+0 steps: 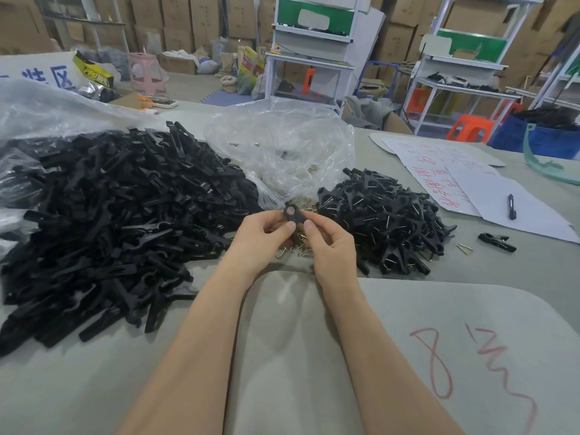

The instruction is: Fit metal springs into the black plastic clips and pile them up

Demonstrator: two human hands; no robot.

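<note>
**One clip between my fingers, spring not yet visible in it**

Nearest to me the grey surface (282, 356) lies under my forearms. Above it my left hand (263, 237) and right hand (326, 243) meet, and both pinch the same black clip (293, 213) between thumb and fingertips, with its round eye turned up. I cannot tell whether a spring already sits in it.

Just under my hands lie the loose springs (287, 251), spilling from the clear bag (282, 146) behind. The heap of bare clip parts (125, 215) is to my left and the pile of finished clips (386, 221) to my right, both close by.

I judge the risk to be in the seating. If I push the wire in crooked, it may spring free and fly off, or the halves may slip apart in my pinch. One stray spring (465, 248) and a lone clip (497, 242) already lie well off to the right.
</note>
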